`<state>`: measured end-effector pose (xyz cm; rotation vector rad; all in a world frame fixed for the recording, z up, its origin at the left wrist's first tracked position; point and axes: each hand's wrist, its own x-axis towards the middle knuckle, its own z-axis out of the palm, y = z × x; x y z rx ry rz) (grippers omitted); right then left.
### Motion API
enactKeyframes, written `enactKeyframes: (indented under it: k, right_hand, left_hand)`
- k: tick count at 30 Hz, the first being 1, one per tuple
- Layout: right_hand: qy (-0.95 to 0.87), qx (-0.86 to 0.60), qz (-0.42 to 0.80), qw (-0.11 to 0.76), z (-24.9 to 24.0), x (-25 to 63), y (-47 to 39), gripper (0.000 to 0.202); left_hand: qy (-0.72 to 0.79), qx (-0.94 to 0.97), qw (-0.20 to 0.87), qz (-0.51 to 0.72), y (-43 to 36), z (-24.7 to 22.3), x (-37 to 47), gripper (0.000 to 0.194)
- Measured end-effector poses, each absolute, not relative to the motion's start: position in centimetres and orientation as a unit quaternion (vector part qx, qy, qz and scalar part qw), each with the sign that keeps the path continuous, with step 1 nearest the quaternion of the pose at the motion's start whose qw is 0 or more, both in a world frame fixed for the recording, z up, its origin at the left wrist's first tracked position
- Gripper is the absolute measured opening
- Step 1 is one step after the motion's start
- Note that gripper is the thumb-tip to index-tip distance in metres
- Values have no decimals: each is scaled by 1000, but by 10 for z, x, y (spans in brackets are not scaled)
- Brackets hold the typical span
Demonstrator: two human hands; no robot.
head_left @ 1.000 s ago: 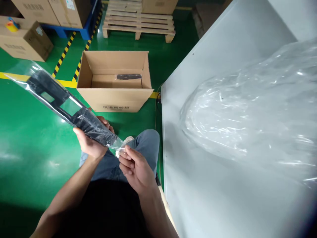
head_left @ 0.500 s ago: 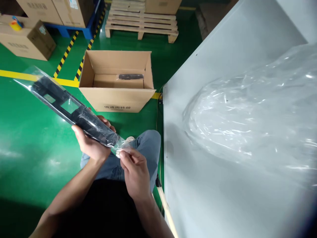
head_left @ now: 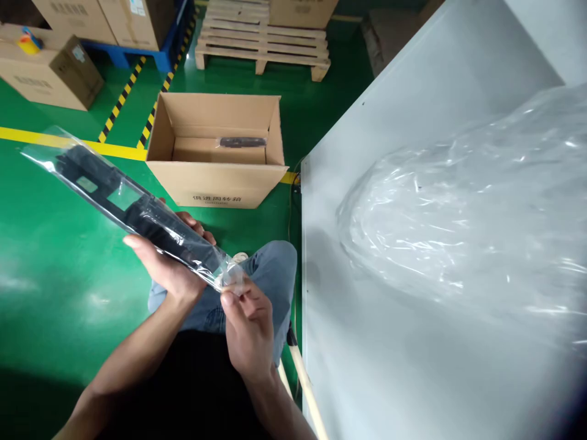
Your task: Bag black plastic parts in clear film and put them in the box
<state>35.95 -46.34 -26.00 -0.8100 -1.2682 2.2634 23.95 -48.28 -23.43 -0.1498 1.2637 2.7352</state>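
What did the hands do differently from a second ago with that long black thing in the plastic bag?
The right hand slid up along the clear bag's loose end, and its fingertips now pinch it right at the tip of the black part. The far end of the bag dipped slightly. The left hand grips the part from below as before. The open cardboard box, grey table and plastic sheet lie unchanged.

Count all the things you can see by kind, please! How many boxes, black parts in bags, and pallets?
Cardboard boxes: 5, counting the open box
Black parts in clear bags: 2, one held by both hands, one inside the open box
Wooden pallets: 1
Total: 8
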Motion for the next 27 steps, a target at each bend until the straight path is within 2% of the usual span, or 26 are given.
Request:
enactKeyframes:
  k: [4,8,14,19,22,24,27]
  right_hand:
    - [-561,-276,740,249,-256,360,-465,16]
    - [-627,-241,683,288,-253,362,-463,7]
    - [-665,-260,635,294,-258,361,-464,8]
    - [-671,-303,563,376,-265,351,-467,12]
    - [-659,-321,555,393,-264,346,-472,10]
    - [-647,-338,566,384,-262,345,-475,7]
    - [-620,-361,600,353,-259,346,-475,9]
  left_hand:
    - [434,-70,108,892,-482,-226,236,51]
    - [411,-74,132,899,-480,-222,234,56]
    - [420,-86,184,884,-476,-219,226,64]
    - [430,-125,310,838,-475,-214,226,67]
    - [430,-136,334,828,-476,-214,235,73]
    - [436,-119,321,833,-478,-215,242,70]
    - [429,-72,315,844,-483,-218,250,48]
